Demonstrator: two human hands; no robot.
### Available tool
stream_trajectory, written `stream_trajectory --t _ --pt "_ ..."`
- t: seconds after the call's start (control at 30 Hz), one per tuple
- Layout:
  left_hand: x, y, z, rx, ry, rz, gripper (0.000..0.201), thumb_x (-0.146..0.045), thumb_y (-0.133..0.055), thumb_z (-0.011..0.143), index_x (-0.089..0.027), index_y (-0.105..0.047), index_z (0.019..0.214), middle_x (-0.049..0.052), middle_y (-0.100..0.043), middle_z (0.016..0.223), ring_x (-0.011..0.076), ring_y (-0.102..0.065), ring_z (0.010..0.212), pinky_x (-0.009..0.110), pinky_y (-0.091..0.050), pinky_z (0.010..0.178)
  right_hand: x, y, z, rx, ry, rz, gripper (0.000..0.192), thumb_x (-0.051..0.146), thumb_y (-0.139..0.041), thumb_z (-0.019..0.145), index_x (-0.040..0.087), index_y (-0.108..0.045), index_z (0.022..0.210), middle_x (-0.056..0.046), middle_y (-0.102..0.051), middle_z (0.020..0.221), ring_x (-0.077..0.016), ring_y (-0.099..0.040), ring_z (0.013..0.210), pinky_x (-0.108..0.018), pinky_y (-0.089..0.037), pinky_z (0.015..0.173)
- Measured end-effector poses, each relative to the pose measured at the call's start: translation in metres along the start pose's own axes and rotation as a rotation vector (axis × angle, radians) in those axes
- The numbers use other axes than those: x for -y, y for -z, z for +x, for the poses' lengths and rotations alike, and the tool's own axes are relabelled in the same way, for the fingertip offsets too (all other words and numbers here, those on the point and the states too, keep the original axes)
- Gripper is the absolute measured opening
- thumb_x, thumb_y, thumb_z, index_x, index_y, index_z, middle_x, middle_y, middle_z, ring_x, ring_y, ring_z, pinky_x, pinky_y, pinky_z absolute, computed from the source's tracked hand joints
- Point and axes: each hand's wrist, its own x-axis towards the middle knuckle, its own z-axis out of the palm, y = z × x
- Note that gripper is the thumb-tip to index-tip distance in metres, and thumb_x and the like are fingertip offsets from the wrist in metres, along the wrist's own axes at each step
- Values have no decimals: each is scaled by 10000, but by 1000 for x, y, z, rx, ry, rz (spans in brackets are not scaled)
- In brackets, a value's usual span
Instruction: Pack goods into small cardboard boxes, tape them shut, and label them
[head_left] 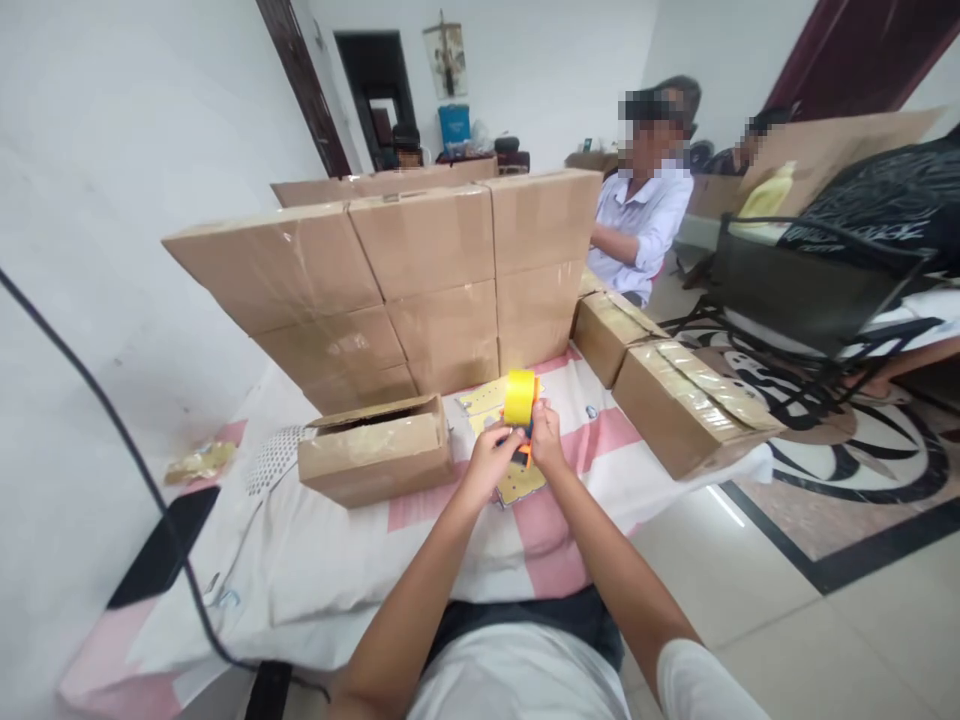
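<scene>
In the head view, at centre frame, the left hand (491, 457) and right hand (545, 437) are both clamping a yellow tape dispenser (520, 403) above the desk (360, 560). They seem to be readying tape; the half-open carton (375, 455) left of centre is waiting.

Yellow tape roll (519, 397), plain brown cardboard boxes (420, 290), pink-and-white checked cloth (420, 560), black cable (112, 420)

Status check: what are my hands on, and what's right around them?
Left hand and right hand both grip the yellow tape dispenser. Open carton sits just left. Taped boxes to the right, apart.
</scene>
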Motion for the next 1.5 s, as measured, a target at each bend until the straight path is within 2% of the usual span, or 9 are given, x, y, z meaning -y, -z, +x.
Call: stream_trajectory --t 0.1,0.23,0.4,0.6,0.8,0.9,1.07,1.33,1.5 --pt "5 2 -5 9 13 -67 429 -567 -620 857 -167 -712 733 83 -721 859 222 -673 869 338 -532 834 -6 -2 2 -30 50 -40 724 849 -360 919 245 -506 548 -34 -497 615 -221 -462 741 -386 -443 761" --pt "0 12 -11 54 77 -127 451 -592 -642 837 -164 -735 732 104 -759 880 254 -700 933 368 -531 907 -6 -3 1 -24 96 -87 707 808 -352 951 246 -487 542 -30 -492 603 -223 -453 724 -407 -422 790" --pt "-17 25 -17 121 126 -14 437 -600 -655 813 -174 -742 770 109 -783 872 293 -726 951 407 -527 954 -5 -3 -3 10 153 -135 715 813 -331 951 249 -451 528 -15 -492 562 -211 -419 660 -443 -411 843" --pt "-27 18 -32 177 96 20 421 -551 -530 919 -184 -696 1044 89 -780 759 311 -705 1146 450 -447 1120 -10 2 -3 -76 122 -142 669 773 -321 970 266 -433 548 -34 -468 586 -246 -452 751 -419 -433 774" --pt "-25 13 -38 144 102 30 334 -525 -540 900 -206 -638 920 49 -728 706 270 -721 817 394 -525 874 -11 8 -4 -133 84 -125 621 738 -387 961 266 -452 563 -36 -474 629 -248 -477 769 -401 -440 740" --pt "-22 11 -45 185 145 -6 293 -496 -538 902 -211 -597 867 30 -693 652 236 -698 707 363 -516 808 -11 11 -1 -165 37 -90 633 784 -431 927 269 -443 559 -27 -464 634 -237 -471 751 -392 -439 727" --pt "-15 9 -61 292 190 -26 218 -415 -522 895 -209 -589 875 14 -665 602 236 -708 724 337 -490 785 -12 19 10 -266 -119 45 603 801 -419 924 265 -427 649 10 -448 632 -184 -415 613 -345 -404 577" --pt "4 15 -62 333 220 -65 318 -506 -584 878 -189 -579 867 26 -680 594 219 -698 679 333 -495 797 -5 15 11 -259 -286 237 580 805 -579 821 246 -505 683 23 -497 614 -154 -459 549 -308 -422 508" --pt "17 14 -61 312 290 -196 592 -580 -703 818 -166 -538 1208 5 -702 625 230 -726 641 341 -542 737 -2 14 11 -252 -340 311 532 765 -632 798 245 -539 734 23 -546 650 -161 -514 575 -302 -455 538"
